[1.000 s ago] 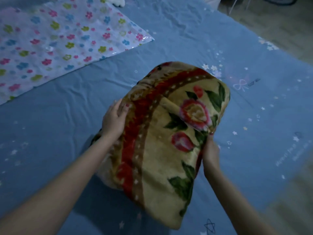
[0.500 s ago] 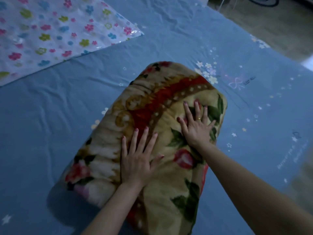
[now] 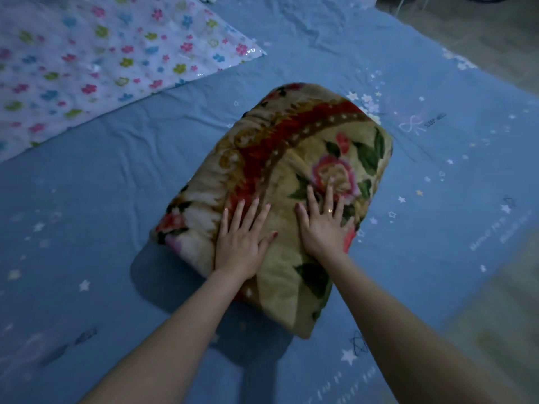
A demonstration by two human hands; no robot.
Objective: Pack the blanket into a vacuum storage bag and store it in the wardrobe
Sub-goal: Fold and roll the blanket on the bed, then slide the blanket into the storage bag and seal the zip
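Presently: folded blanket (image 3: 280,182) lay mid-bed (image 3: 116,199), vacuum bag (image 3: 96,59) at ten o'clock; your left hand (image 3: 242,240) and right hand (image 3: 323,225) pressed flat, fingers spread; likely soft, bulky; grip underneath both ends

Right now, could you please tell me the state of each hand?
Left hand: open, pressing flat on the blanket.
Right hand: open, also flat on the blanket.

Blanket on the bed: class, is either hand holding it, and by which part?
Neither. The left hand and right hand press flat on top of the folded blanket; no grip.
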